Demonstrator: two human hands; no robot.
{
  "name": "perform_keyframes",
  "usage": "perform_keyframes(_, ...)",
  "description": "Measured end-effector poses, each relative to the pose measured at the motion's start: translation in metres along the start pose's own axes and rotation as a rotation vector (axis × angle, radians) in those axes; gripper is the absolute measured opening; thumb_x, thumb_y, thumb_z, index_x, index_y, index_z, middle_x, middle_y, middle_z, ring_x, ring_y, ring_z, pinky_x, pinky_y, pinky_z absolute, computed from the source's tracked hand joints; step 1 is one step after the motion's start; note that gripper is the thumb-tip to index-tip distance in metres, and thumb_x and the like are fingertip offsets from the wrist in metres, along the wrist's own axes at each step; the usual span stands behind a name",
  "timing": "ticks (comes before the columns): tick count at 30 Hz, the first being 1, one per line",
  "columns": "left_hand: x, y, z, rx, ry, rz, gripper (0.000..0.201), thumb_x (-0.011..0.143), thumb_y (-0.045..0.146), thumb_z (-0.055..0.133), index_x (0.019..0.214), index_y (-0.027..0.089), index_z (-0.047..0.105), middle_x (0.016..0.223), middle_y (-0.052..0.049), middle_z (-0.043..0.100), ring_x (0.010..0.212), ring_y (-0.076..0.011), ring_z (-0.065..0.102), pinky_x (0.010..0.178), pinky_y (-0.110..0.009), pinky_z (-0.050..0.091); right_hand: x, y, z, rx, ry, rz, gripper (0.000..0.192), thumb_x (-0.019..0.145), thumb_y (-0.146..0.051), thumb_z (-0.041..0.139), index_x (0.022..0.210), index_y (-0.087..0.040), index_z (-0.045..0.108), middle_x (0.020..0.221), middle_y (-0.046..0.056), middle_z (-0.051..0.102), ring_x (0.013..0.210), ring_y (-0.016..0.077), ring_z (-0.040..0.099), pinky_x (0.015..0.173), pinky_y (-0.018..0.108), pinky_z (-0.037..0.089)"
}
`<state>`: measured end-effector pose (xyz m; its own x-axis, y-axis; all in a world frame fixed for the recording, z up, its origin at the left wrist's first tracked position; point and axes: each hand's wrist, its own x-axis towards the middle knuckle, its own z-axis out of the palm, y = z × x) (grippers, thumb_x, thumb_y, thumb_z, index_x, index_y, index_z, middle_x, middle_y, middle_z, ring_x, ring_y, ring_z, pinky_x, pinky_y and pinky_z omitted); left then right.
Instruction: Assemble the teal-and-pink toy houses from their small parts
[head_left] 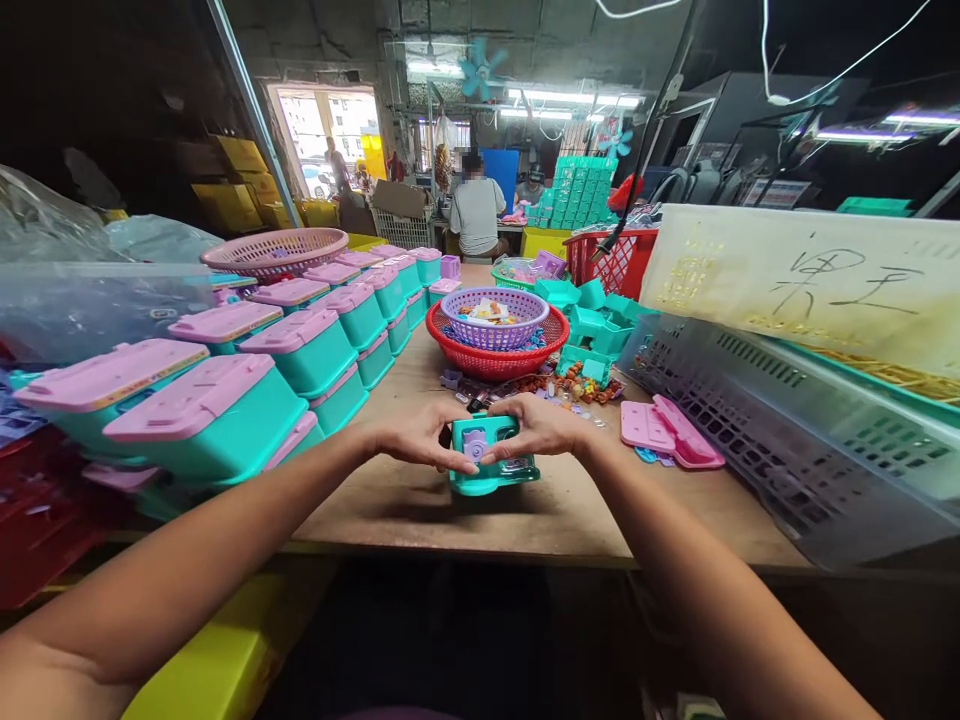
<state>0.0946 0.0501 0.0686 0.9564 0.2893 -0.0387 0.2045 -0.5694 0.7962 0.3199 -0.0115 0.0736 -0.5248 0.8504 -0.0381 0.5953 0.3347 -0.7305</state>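
Observation:
Between my two hands, just above the near part of the wooden table, is a teal plastic toy housing (469, 483) with cut-out openings. A small lilac knob piece (474, 443) sits on its facing side. My left hand (424, 435) grips the housing from the left, its thumb pressed at the lilac piece. My right hand (536, 428) holds the right side, with its thumb meeting the left thumb near the knob. The fingers behind the housing are mostly hidden. Pink plastic panels (671, 432) lie on the table to the right of my right hand.
Teal boxes with pink lids (300, 350) stand stacked on the left. Ahead, a purple basket (495, 325) sits in a red basket (442, 350), with small loose parts around. Teal housings (600, 325) are heaped behind right. A clear crate (750, 440) edges the right side.

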Motion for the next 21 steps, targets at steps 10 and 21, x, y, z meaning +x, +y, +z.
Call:
perform_keyframes(10,0.005,-0.005,-0.002,-0.085,-0.022,-0.002,0.036,0.077,0.045,0.073,0.083,0.012,0.06,0.074,0.001,0.055,0.067,-0.011,0.05,0.057,-0.02,0.04,0.006,-0.006,-0.008,-0.02,-0.109,0.03,0.049,0.071,-0.06,0.072,0.081,-0.012,0.067,0.068,-0.003,0.056,0.06,0.0091,0.046,0.052,0.02,0.034)
perform_keyframes(21,0.0,0.008,0.0,0.021,-0.022,0.027,0.035,0.077,0.045,0.072,0.084,0.013,0.061,0.076,0.001,0.054,0.068,-0.0111,0.049,0.057,-0.02,0.038,0.003,-0.009,-0.006,-0.068,-0.158,-0.001,0.047,0.076,-0.061,0.067,0.078,-0.015,0.063,0.068,-0.003,0.055,0.06,0.0094,0.048,0.055,0.021,0.035)
